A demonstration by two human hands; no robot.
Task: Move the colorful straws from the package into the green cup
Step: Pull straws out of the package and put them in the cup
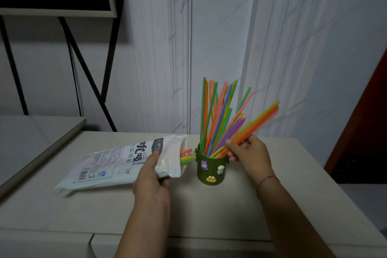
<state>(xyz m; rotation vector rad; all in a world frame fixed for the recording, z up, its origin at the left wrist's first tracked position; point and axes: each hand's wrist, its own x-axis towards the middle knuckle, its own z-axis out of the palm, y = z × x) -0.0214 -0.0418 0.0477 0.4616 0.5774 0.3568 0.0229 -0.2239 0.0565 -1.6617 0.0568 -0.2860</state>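
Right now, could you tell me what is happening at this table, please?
A person is moving straws from a white package into a green cup. The right hand holds a small bundle of straws, its lower ends at the cup's rim. The left hand grips the package near its open end, where a few straws poke out. Many straws already stand in the cup.

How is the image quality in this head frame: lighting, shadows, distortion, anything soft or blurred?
Head view: dim, even indoor light with a cool cast, no glare; soft shadows fall under the package and beside the green cup. Wide-angle distortion bows the wall panels and table edges. Straws, left hand and right hand look reasonably sharp; the package's small print is too soft to read.
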